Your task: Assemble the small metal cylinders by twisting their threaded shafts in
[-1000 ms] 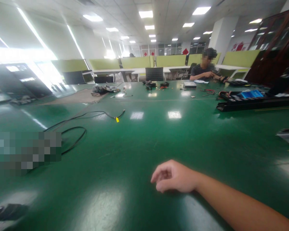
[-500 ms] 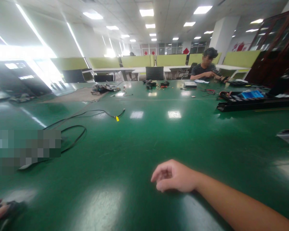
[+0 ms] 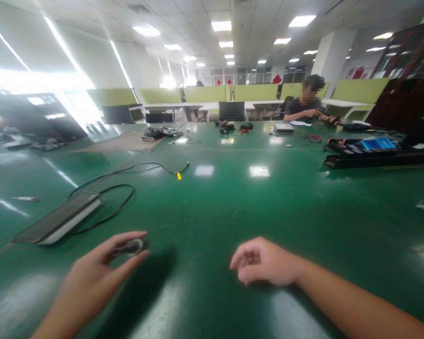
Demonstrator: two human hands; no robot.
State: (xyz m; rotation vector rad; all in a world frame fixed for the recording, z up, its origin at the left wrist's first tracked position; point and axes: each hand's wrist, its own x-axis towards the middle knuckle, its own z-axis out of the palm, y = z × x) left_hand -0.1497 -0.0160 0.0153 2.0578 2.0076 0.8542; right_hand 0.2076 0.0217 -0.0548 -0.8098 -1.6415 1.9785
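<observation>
My left hand (image 3: pixel 95 273) is lifted over the green table (image 3: pixel 198 216) at the lower left. Between its thumb and fingers it grips a small dark round thing with a pale ring (image 3: pixel 137 246); blur hides its exact kind. To the right, my right hand (image 3: pixel 265 263) rests on the tabletop, fingers loosely curled, thumb apart from them, and nothing visible inside. Beyond my left hand lies a long flat box with a dark top and white side (image 3: pixel 70 219), a black cable (image 3: pixel 127 200) looping beside it. A yellow tag (image 3: pixel 179 176) hangs on a cable near its end.
Across the table sits a person (image 3: pixel 305 103), hands over small items. At right lies a long black rail-like tray (image 3: pixel 360 160) with blue pieces (image 3: pixel 378 143). Small dark parts (image 3: pixel 226 127) and a pile of electronic parts (image 3: pixel 160 133) lie at the far side.
My left hand has come in from the lower left corner, carrying the small dark round thing. My right hand keeps its curled pose on the table. The view has shifted slightly.
</observation>
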